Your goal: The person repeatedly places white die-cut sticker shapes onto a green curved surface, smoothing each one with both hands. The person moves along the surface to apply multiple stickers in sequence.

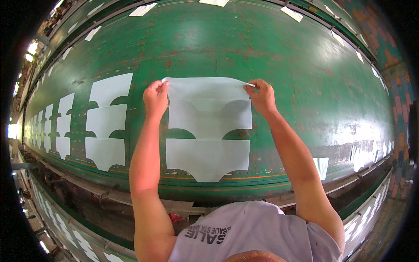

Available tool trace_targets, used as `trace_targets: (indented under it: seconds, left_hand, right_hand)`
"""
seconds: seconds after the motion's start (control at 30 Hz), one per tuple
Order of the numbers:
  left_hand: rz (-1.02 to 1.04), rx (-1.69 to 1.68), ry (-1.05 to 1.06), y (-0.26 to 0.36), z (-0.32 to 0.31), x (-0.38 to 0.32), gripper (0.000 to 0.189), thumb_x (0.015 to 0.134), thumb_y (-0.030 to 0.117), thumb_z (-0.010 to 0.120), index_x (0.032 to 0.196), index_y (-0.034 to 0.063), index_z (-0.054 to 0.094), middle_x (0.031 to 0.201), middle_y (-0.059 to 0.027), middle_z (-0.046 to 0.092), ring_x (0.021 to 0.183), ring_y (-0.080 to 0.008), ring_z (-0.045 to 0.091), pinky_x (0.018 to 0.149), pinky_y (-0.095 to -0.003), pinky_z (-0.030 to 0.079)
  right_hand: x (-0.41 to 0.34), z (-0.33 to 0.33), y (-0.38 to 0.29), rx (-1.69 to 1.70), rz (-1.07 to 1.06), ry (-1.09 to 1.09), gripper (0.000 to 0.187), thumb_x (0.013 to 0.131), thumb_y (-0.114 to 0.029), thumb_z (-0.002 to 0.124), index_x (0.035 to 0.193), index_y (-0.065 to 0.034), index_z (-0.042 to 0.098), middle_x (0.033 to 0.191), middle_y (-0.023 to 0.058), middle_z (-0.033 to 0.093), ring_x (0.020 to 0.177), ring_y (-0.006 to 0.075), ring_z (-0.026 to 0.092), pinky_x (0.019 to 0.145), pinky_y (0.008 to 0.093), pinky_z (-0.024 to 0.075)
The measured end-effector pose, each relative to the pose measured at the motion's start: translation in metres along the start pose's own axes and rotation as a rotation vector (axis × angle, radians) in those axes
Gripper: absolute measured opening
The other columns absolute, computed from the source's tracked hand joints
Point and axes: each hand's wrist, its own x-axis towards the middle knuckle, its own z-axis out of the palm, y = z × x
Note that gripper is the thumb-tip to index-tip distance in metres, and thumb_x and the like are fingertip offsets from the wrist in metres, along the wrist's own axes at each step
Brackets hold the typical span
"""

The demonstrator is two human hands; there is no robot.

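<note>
A white cut fabric panel (206, 88) is stretched between my two hands at its far edge, over the green table (196, 59). My left hand (157, 95) pinches its far left corner; my right hand (262, 95) pinches its far right corner, where the edge is slightly raised. The panel's near part overlaps the second white panel (209, 121), which lies flat with curved cut-outs at its near corners. Closer to me a third panel (208, 155) of like shape lies flat, its narrow end towards me.
Columns of similar panels (106, 121) lie to the left. More white pieces hang at the table's near right edge (320, 167) and lie along its far edge (212, 2). Further long tables run beyond and behind, and a brick floor (399, 108) shows at right.
</note>
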Motion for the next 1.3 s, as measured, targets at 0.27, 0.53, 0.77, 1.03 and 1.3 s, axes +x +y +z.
trace_targets:
  seconds: [0.27, 0.53, 0.77, 1.03, 1.3]
  left_hand:
    - [0.369, 0.239, 0.107, -0.045, 0.026, 0.068, 0.020, 0.099, 0.027, 0.083, 0.098, 0.0066, 0.083, 0.121, -0.0089, 0.084, 0.130, -0.0352, 0.069, 0.114, -0.0479, 0.052]
    - [0.458, 0.208, 0.079, -0.057, 0.039, 0.098, 0.019, 0.100, 0.028, 0.082, 0.100, 0.0092, 0.084, 0.124, -0.0054, 0.084, 0.135, -0.0339, 0.067, 0.116, -0.0491, 0.050]
    - [0.455, 0.274, 0.150, -0.066, 0.048, 0.103, 0.017, 0.100, 0.028, 0.081, 0.100, 0.0111, 0.083, 0.124, -0.0024, 0.084, 0.136, -0.0323, 0.066, 0.118, -0.0493, 0.048]
    - [0.335, 0.505, 0.112, -0.047, 0.049, 0.094, 0.033, 0.103, 0.035, 0.078, 0.129, 0.0159, 0.077, 0.151, -0.0090, 0.069, 0.147, -0.0354, 0.056, 0.124, -0.0530, 0.043]
    - [0.412, 0.852, -0.242, 0.036, 0.146, 0.015, 0.102, 0.111, 0.070, 0.051, 0.178, -0.0034, 0.026, 0.188, -0.0251, 0.019, 0.174, -0.0474, 0.015, 0.140, -0.0626, 0.012]
  right_hand:
    - [0.041, 0.026, 0.035, -0.272, -0.348, 0.252, 0.017, 0.096, -0.022, 0.086, 0.098, -0.0061, 0.079, 0.119, 0.0097, 0.078, 0.119, 0.0373, 0.067, 0.106, 0.0497, 0.0520]
    - [0.051, 0.034, 0.051, -0.210, -0.218, 0.291, 0.016, 0.096, -0.018, 0.086, 0.096, -0.0040, 0.079, 0.118, 0.0095, 0.080, 0.119, 0.0357, 0.066, 0.103, 0.0465, 0.0547]
    - [0.059, 0.038, 0.044, -0.267, -0.056, 0.267, 0.016, 0.095, -0.026, 0.088, 0.099, -0.0111, 0.084, 0.121, 0.0068, 0.077, 0.124, 0.0354, 0.064, 0.109, 0.0494, 0.0504]
    - [0.058, 0.039, 0.037, -0.265, -0.040, 0.284, 0.017, 0.092, -0.029, 0.092, 0.094, -0.0128, 0.085, 0.121, 0.0051, 0.076, 0.126, 0.0335, 0.063, 0.107, 0.0486, 0.0508]
    - [0.060, 0.043, 0.046, -0.143, -0.049, 0.425, 0.013, 0.096, -0.013, 0.082, 0.110, -0.0113, 0.081, 0.124, 0.0095, 0.075, 0.125, 0.0344, 0.065, 0.105, 0.0463, 0.0551]
